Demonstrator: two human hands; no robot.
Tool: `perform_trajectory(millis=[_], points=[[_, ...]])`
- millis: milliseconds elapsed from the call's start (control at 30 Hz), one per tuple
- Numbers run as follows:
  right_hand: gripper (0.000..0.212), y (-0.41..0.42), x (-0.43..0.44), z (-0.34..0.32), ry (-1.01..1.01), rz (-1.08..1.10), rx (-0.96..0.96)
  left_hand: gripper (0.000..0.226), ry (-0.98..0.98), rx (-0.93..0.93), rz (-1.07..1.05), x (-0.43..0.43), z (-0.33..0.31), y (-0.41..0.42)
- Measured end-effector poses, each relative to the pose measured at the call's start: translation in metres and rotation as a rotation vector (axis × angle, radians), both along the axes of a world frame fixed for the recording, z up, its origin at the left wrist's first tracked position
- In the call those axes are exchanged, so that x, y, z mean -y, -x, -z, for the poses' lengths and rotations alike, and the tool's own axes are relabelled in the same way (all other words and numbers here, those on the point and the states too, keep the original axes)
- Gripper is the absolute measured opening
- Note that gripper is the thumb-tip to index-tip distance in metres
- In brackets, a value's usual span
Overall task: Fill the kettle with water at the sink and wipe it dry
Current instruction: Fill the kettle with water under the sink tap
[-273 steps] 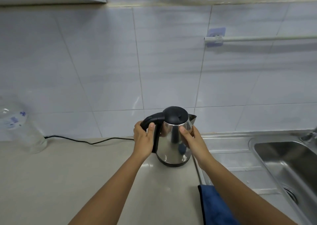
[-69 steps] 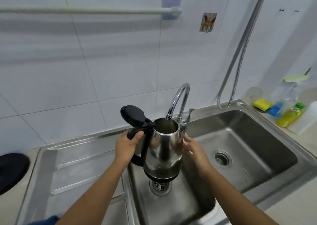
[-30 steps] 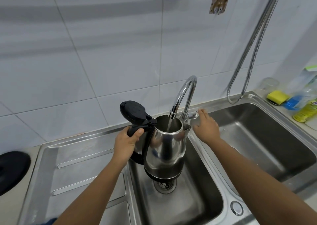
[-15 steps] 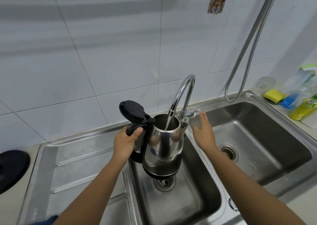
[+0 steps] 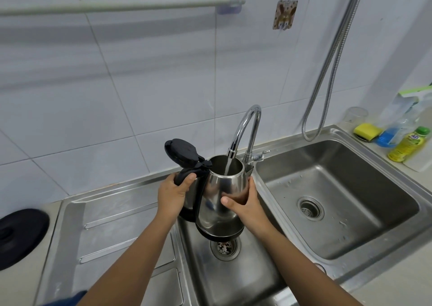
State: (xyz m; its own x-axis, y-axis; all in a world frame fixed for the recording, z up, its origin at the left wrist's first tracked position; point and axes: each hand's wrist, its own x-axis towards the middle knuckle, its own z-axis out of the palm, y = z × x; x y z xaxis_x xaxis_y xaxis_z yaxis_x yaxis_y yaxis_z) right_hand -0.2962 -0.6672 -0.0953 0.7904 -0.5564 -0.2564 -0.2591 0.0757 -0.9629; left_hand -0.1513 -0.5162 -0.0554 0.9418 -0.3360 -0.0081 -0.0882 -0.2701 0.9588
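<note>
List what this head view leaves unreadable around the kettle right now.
- Water level: hidden by the kettle wall.
- Blue cloth: cut off by the bottom edge.
- Green-capped bottle label: too small to read.
- Kettle handle: mostly covered by the left hand.

No text can be read for certain. The yellow bottle (image 5: 408, 145) beside the sink carries a label with blue lettering too blurred to make out, and the sticker (image 5: 284, 14) on the wall tiles shows a small cartoon figure, not words.

Blue cloth (image 5: 67, 297) cut off below
</note>
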Motion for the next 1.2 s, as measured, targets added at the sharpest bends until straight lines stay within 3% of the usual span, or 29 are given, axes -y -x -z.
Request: perform_trajectory(millis=[567,1033,1200], points=[[0.157,-0.013,0.004,0.002,0.043,-0.01,0.064,0.021,-0.013,0.001,-0.012,-0.001,-0.003,-0.005],[0.127,-0.013,0.017,0.014,0.078,0.0,0.043,0.021,-0.008,-0.027,-0.033,0.006,-0.004,0.001],[0.144,-0.006,0.026,0.013,-0.016,-0.085,0.036,0.021,0.001,-0.017,-0.016,0.006,-0.004,0.006]])
